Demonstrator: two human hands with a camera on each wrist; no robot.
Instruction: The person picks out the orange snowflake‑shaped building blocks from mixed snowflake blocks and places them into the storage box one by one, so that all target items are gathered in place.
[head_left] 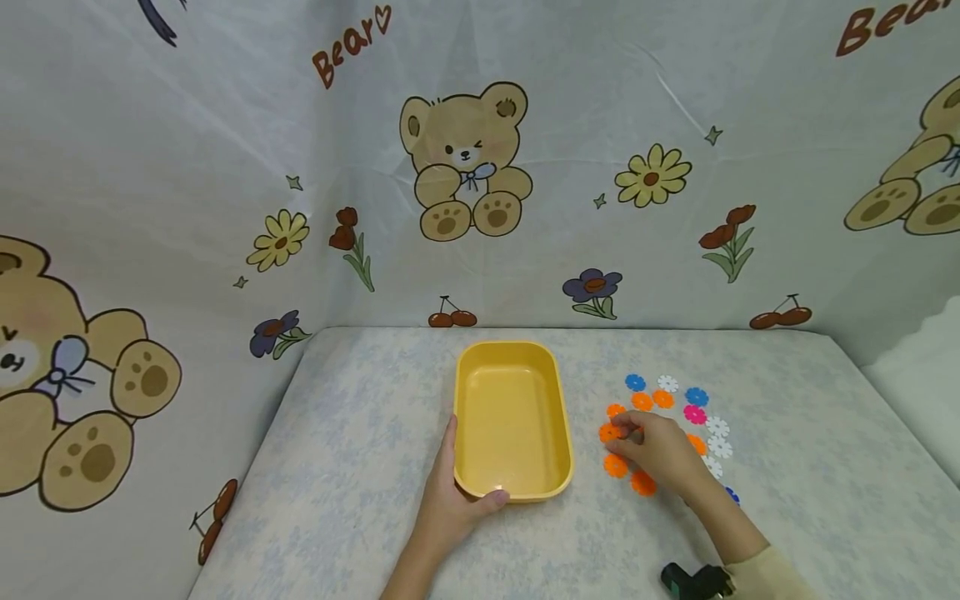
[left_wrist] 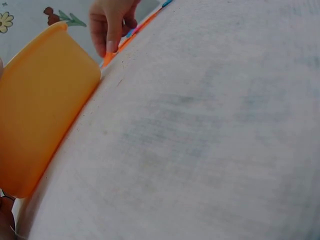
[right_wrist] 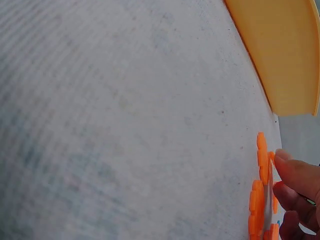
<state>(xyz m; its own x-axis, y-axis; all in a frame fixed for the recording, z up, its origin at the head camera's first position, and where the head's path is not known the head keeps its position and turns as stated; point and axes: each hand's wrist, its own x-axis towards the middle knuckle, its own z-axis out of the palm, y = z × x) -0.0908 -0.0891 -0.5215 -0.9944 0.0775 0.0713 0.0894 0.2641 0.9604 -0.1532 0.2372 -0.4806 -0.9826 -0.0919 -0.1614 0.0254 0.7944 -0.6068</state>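
Note:
My left hand (head_left: 448, 504) holds the near left corner of a yellow rectangular tray (head_left: 564, 417), its thumb along the near side and fingers along the left side. To the tray's right, my right hand (head_left: 663, 450) reaches down among flower-shaped plastic discs. Its thumb and fingertips pinch an orange flower disc (head_left: 609, 432) at the group's left edge; in the left wrist view this orange disc (left_wrist: 107, 59) shows under the fingertips. More orange discs (right_wrist: 256, 207) lie close by in the right wrist view. The right palm hides part of the group.
Around the right hand lie blue discs (head_left: 697, 397), white discs (head_left: 719, 447) and a pink disc (head_left: 695, 415). A black device (head_left: 693, 582) is at the right wrist. Behind the pale table (head_left: 337, 433) hangs a bear-printed cloth (head_left: 555, 50).

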